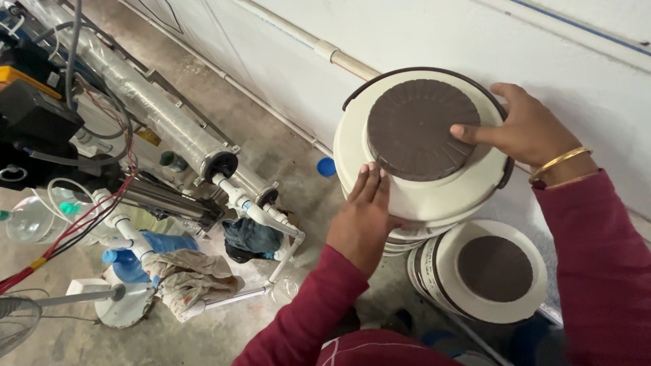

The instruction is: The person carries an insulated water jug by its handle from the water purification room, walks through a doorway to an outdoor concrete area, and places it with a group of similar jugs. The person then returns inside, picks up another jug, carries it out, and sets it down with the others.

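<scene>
Hands are pressed onto a cream round container, which is held upside down atop a stack, its dark brown ribbed base turned up toward the camera. The left hand is laid flat and open against the near side of the container, fingers together and stretched up to the edge of the brown disc. The right hand is spread over the far right rim, thumb resting on the brown base, fingers curled over the container's edge in a loose grip. A gold bangle is seen at the right wrist, and maroon sleeves cover both arms. A dark wire handle is arched around the container's far side. Just beside it, lower right, a second cream container with the same brown base is lying against the white wall. Over on the left, a long wrapped cylinder is set on a metal frame, joined to white pipes, with red wires, a crumpled rag and a blue cap spread across the concrete floor.
</scene>
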